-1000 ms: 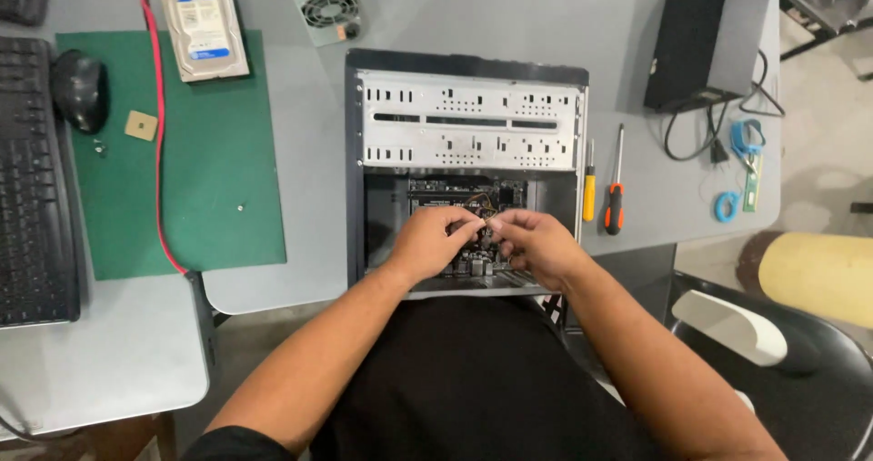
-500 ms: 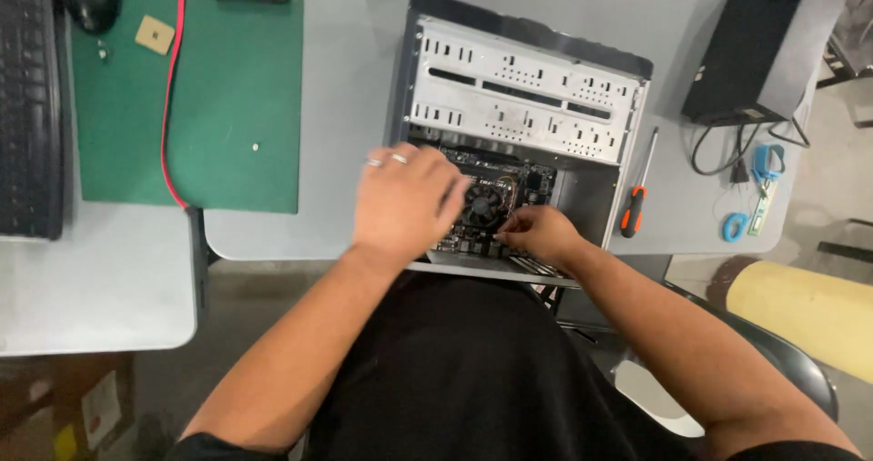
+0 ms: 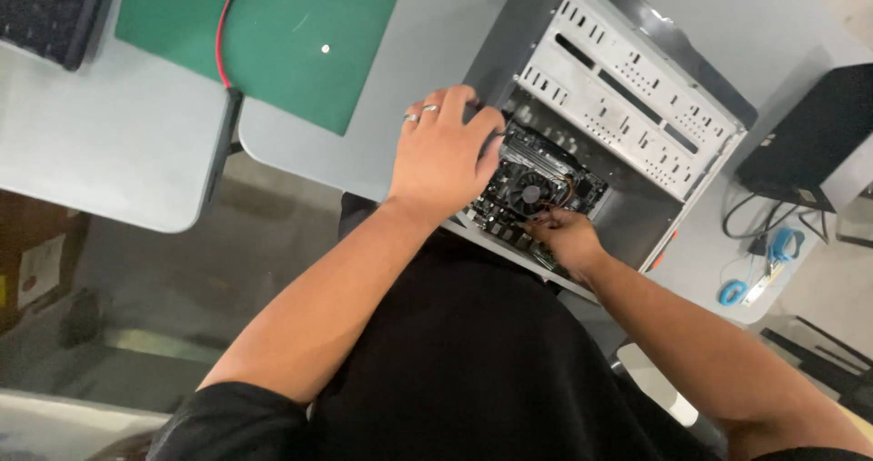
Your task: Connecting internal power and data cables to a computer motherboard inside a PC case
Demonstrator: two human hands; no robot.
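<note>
Computer case: lies open on its side on the grey table, so you can reach in from above.
Left hand: spread flat over the case edge, gripping nothing, apparently bracing.
Right hand: fingertips pinched beside the cooling fan; what they hold, you cannot tell.

green mat; red cable; keyboard; black box; blue cable

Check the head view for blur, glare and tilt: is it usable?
Head view: strongly tilted, computer case running diagonally; slight motion softness, worst around the left hand; lighting even and diffuse, no harsh glare; fan legible; right hand fingertips shadowed inside the case.
</note>
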